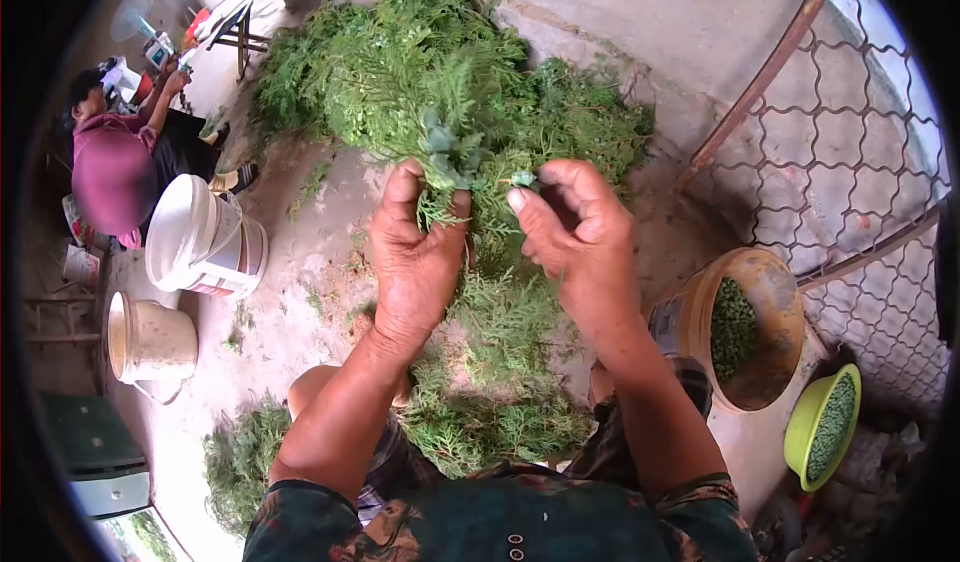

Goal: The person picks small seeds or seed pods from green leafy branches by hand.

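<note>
My left hand (pixel 420 247) grips a leafy green sprig (pixel 445 147) between thumb and fingers, with fronds rising above it. Close on its right, my right hand (pixel 580 222) pinches a small pale green cone (pixel 523 178) between thumb and forefinger, at the sprig's side. Beyond both hands lies a large pile of cut green branches (pixel 350 72) on the floor. More loose fronds (pixel 495 422) lie below, between my legs.
On the right are a bucket (pixel 700 307) partly filled with green cones, a lime-green basin (pixel 800 427) of them, and a wire mesh panel (pixel 830 152). Two white buckets (pixel 235 252) (pixel 165 337) and a seated person (pixel 120 152) are on the left.
</note>
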`<move>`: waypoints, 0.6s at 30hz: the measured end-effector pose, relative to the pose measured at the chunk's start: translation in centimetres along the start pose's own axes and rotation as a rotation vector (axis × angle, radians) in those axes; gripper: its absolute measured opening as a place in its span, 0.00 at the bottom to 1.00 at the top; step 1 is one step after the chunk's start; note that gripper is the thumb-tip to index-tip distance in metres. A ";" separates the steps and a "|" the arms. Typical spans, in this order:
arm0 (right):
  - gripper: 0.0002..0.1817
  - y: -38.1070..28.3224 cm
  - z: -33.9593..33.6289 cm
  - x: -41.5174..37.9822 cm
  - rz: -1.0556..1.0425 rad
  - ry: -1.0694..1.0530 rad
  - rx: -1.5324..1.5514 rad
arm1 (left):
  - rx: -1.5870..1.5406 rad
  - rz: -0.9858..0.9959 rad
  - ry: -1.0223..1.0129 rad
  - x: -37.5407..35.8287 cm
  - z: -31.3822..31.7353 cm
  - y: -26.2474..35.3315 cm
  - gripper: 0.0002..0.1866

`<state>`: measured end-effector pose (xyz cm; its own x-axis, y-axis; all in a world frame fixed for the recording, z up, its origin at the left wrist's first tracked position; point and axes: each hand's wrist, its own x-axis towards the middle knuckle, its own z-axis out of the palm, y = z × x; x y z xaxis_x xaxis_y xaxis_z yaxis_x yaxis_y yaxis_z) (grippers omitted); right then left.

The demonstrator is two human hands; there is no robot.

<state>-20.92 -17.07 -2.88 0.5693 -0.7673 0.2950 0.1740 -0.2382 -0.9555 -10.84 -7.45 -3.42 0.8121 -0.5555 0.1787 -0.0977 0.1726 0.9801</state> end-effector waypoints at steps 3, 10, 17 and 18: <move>0.09 0.7 -0.4 0.4 -0.149 0.001 -0.105 | 0.094 0.098 0.020 0.3 0.0 -1.4 0.16; 0.09 -1.1 -5.6 2.4 0.390 -0.037 1.058 | -0.177 -0.196 0.077 0.6 0.0 0.5 0.11; 0.09 -1.6 -2.1 0.9 0.153 -0.184 0.258 | 0.045 0.077 0.015 0.3 0.7 -0.7 0.13; 0.13 -1.6 -1.5 0.9 0.115 -0.164 0.185 | 0.191 0.130 -0.003 0.1 0.7 -0.3 0.13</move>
<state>-21.93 -18.27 -1.06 0.7136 -0.6729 0.1949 0.2363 -0.0308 -0.9712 -11.14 -8.12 -3.63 0.7840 -0.5408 0.3048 -0.3089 0.0861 0.9472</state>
